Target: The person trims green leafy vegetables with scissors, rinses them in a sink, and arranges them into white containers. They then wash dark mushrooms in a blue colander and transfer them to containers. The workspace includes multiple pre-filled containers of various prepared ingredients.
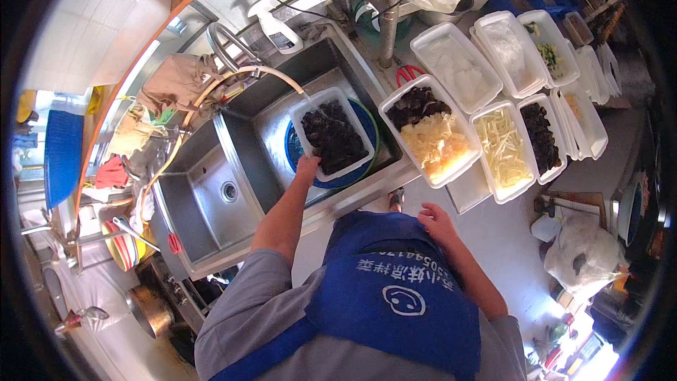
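Note:
My left hand (309, 168) grips the near left rim of a white plastic tub (346, 171) filled with dark wood ear fungus (333, 135). This tub sits over a blue round basin (373, 119) in the right bowl of a stainless steel sink (270, 129). From a pale hose (285, 78), water runs into the tub's far side. Beside my blue apron, my right hand (438, 222) hangs with loosely bent fingers and nothing in it. Nearest to it stands another white tub (459, 161), holding dark wood ear (418, 103) and pale yellowish fungus (436, 140).
Right of the sink stand several more white tubs, one with pale shreds (502, 143), one with dark pieces (539, 135). Red-handled scissors (410, 73) lie behind them. A white spray bottle (277, 29) and curved metal faucet (219, 45) are at the sink's back. A metal post (390, 10) rises nearby.

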Demonstrator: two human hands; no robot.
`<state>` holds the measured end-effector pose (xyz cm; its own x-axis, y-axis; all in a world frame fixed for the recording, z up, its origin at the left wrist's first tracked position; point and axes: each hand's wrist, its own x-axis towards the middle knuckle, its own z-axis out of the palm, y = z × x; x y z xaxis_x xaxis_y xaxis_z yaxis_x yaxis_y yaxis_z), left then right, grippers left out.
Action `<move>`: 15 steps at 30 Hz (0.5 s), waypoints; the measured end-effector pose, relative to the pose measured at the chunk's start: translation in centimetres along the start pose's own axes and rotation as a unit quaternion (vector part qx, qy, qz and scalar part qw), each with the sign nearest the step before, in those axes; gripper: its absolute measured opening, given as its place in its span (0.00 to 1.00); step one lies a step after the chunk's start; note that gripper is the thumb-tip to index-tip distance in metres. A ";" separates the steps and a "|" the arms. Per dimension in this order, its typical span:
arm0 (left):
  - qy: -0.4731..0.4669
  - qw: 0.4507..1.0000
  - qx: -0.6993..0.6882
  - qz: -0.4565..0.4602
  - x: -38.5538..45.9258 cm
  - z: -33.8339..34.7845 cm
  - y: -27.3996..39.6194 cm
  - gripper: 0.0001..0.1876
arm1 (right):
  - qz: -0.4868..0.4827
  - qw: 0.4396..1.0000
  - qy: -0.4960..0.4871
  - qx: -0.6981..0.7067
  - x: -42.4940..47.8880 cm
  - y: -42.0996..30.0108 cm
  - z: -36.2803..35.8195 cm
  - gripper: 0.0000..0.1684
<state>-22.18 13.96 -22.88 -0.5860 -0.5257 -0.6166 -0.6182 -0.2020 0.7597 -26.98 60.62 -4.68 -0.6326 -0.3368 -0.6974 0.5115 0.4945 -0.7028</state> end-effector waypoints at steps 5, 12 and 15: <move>0.001 0.999 -0.023 0.025 1.1 0.9 0.1 0.21 | 0.043 0.995 0.091 0.024 -1.7 5.1 0.2 0.33; -0.029 0.999 -0.017 0.042 0.3 0.1 3.0 0.21 | 0.101 0.980 0.147 0.092 -3.9 5.9 3.2 0.32; -0.038 0.996 -0.045 0.069 1.3 -1.1 1.5 0.20 | 0.095 0.981 0.145 0.088 -4.2 5.3 4.3 0.32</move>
<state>-23.34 12.04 -22.30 -0.7024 -0.4896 -0.5167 -0.4818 -0.2074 0.8514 -19.09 61.23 -6.06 -0.6426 0.0027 -0.7662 0.7120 0.3715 -0.5959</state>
